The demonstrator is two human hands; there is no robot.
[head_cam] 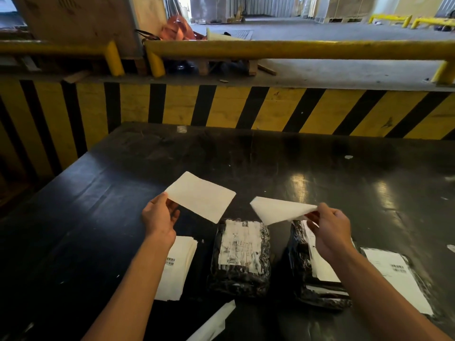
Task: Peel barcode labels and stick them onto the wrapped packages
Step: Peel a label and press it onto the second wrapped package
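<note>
Hands apart above the table (320, 153): left hand (160, 217) pinches backing sheet (200, 196), right hand (330, 230) pinches label (278, 211).

We read no text: barcodes on the label stack (172, 263) and packages (240, 252) are too blurred.

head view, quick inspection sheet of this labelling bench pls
surface: black table, scuffed, glossy.
job's things: stack of labels near left; middle package labelled; right package partly hidden; far-right package labelled.
clutter: paper strip at near edge; small white scraps.
grippers: left hand pinches one flat sheet; right hand pinches a curled sheet.
cables: nothing seen.
surroundings: yellow-black striped wall, yellow rail.
</note>
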